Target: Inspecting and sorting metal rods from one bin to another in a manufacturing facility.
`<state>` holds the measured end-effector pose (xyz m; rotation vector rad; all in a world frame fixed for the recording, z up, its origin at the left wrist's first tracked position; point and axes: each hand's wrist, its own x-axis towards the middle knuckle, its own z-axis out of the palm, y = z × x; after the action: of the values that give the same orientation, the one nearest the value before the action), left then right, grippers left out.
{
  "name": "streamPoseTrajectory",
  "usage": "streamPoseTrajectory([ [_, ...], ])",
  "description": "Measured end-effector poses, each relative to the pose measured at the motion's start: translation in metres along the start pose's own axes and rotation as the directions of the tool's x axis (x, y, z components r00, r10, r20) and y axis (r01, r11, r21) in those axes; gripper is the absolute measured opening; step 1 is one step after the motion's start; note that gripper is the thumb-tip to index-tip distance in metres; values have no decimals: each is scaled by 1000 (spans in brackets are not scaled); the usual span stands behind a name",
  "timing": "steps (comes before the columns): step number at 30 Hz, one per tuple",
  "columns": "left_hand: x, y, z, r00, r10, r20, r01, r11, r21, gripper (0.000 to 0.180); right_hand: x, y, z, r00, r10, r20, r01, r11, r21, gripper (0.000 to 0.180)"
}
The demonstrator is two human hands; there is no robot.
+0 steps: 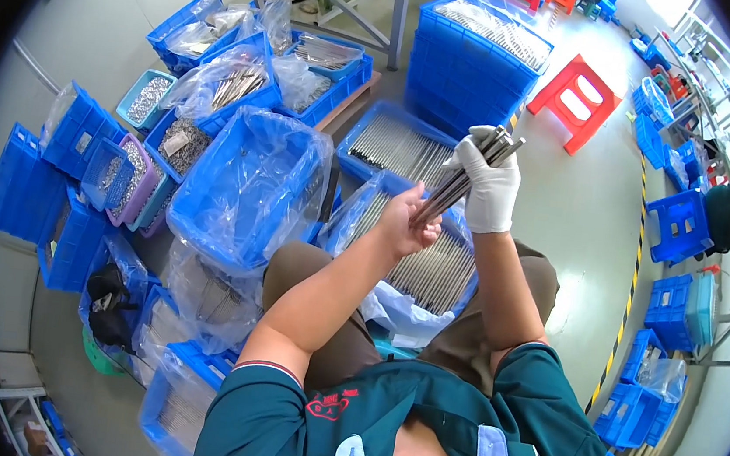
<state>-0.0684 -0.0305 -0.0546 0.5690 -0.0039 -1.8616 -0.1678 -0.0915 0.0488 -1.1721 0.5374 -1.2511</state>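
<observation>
Metallic grey rods (447, 192) stand bundled between the person's hands, slanting from 7 o'clock up to 1 o'clock. The bare left hand (407, 221) curls closed around the bundle's lower end; the white-gloved right hand (488, 187) wraps tightly around its upper part. From the bundle, a plastic-lined rod crate (339, 217) lies at 6 o'clock, a blue crate stack (453, 87) at 12, and a red plastic stool (557, 94) between 1 and 2.

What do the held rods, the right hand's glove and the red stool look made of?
Rods: probably metal, smooth, from their grey shine. Glove: likely thin fabric, matte white, softly creased. Red stool: apparently moulded plastic, slightly glossy, uniform colour, cut-out openings.
</observation>
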Motion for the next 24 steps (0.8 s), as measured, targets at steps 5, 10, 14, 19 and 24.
streamPoseTrajectory([
  [5,-5,1,-12,994,-69,-86,76,994,79,44,14,-9,-10,997,-35,-66,49,973,224,20],
  [10,-25,32,-11,884,431,-183,-274,792,546,28,9,-13,-52,841,478,253,-531,640,556,32],
  [14,-33,63,-19,774,626,95,-216,120,969,30,-44,55,-119,348,791,503,-938,292,189,40],
  [19,-48,58,-17,986,141,-90,74,114,991,26,-112,52,-97,21,698,716,-985,138,-106,41],
  [24,-51,61,-2,996,58,-61,48,205,978,25,-145,47,-68,150,538,829,-946,-166,279,36],
])
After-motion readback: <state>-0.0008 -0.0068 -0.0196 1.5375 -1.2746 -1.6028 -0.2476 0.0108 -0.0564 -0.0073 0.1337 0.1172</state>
